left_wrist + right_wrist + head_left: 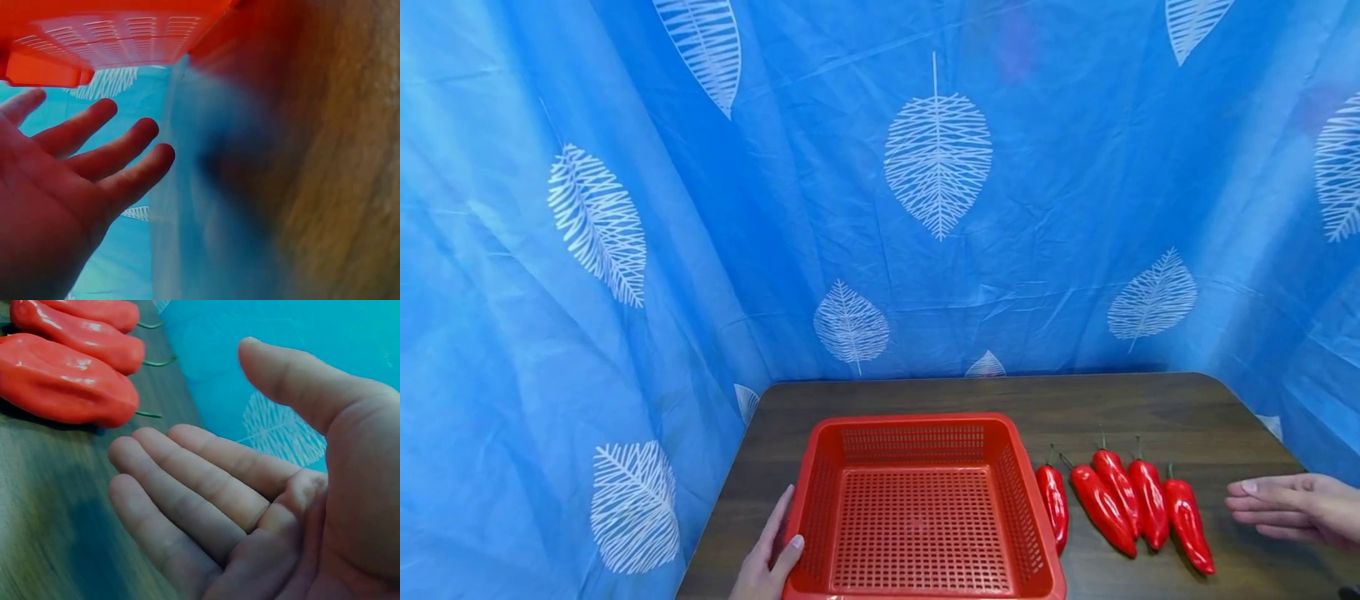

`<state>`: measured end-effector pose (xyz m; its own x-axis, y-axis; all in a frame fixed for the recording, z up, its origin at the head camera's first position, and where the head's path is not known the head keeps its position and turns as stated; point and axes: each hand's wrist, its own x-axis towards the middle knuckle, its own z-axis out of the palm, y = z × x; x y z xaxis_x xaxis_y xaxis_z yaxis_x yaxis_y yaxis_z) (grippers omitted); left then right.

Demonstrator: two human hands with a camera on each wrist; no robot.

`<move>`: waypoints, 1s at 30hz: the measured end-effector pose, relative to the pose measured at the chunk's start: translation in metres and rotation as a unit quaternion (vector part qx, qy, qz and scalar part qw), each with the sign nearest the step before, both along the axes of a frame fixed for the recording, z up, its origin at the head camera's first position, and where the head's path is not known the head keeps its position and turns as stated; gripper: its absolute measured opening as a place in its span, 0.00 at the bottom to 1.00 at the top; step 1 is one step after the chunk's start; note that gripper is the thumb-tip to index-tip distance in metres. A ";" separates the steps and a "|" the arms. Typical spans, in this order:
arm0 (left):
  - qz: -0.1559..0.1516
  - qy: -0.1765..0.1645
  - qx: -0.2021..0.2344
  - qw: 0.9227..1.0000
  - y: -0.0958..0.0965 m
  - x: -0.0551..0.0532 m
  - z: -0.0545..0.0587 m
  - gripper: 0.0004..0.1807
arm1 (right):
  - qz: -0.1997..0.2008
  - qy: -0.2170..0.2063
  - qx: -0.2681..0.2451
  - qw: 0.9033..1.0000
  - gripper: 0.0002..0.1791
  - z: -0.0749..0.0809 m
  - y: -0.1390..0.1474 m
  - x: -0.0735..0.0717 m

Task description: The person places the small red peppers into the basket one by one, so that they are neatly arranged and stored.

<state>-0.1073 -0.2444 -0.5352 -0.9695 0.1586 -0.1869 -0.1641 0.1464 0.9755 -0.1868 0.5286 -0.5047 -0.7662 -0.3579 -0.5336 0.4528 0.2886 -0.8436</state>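
A red plastic basket [917,533] with a slotted bottom sits on the table. At its left side is my left hand [769,550], fingers along the outer wall and the thumb tip right at the rim. In the left wrist view the fingers of this hand [94,150] are straight and spread below the basket's wall [125,37]. Several glossy red chili peppers [1150,504] with green stems lie right of the basket; one chili pepper [1054,507] is close against its wall. My right hand [1296,507] holds nothing, its fingers extended toward the peppers, palm showing in the right wrist view.
The dark wood-grain table [1105,404] has rounded far corners. Around its back and sides hangs a blue curtain [790,208] with white leaf prints.
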 end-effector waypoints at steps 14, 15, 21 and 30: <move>-0.078 0.021 0.121 0.989 -0.002 -0.001 -0.011 0.45 | -0.036 0.013 0.157 0.987 0.42 -0.002 -0.041 0.004; -0.080 0.018 0.129 0.988 -0.002 -0.001 -0.011 0.45 | -0.038 0.012 0.160 0.986 0.43 -0.003 -0.042 0.003; -0.074 0.008 0.143 0.987 0.000 -0.001 -0.011 0.44 | -0.048 0.005 0.186 0.981 0.44 -0.011 -0.049 -0.004; -0.085 -0.014 0.181 0.980 0.000 -0.005 -0.010 0.45 | -0.019 0.038 0.193 0.980 0.39 -0.011 -0.059 -0.007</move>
<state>-0.1119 -0.2444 -0.5452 -0.9189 0.3777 -0.1140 -0.1940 -0.1811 0.9641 -0.1942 0.4701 -0.5156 -0.8181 -0.1103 -0.5644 0.4099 0.5766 -0.7068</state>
